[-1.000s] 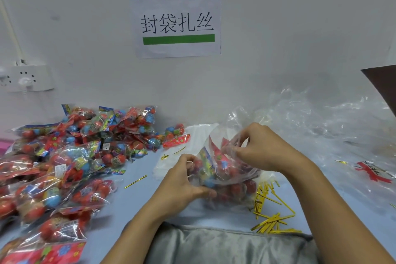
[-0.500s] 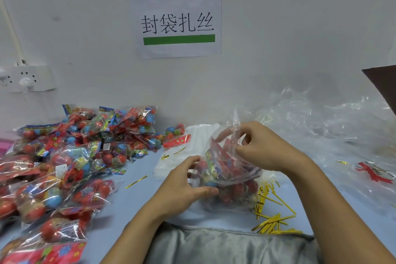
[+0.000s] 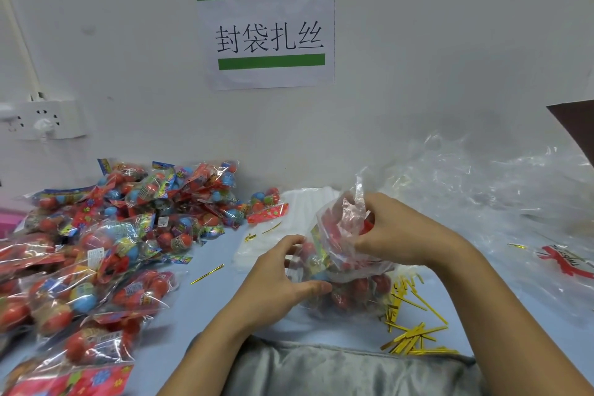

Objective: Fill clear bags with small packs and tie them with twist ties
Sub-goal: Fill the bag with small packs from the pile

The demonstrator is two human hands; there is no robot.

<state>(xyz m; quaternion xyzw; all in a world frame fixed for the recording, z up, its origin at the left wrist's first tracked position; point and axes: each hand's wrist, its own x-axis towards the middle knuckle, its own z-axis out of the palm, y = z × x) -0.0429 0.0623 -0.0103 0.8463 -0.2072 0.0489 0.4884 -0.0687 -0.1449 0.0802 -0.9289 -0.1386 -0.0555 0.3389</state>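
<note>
On the pale blue desk [image 3: 205, 305], the left hand [image 3: 273, 283] cradles the filled clear plastic bag [image 3: 340, 270] while the right hand [image 3: 398, 231] pinches its mouth — better gather tightly before reaching for yellow twist ties [image 3: 408, 331].

Your right hand [image 3: 395, 235] covers the gathered neck of the clear bag [image 3: 340, 235], so you cannot tell how its fingertips sit on the film; the left hand [image 3: 276, 283] hides the bag's near left side; both forearms run off the lower edge; the heap of small packs [image 3: 106, 235] is cut by the left edge; a dark brown panel [image 3: 575, 125] is clipped at the right edge; print on the packs is too small to read.
</note>
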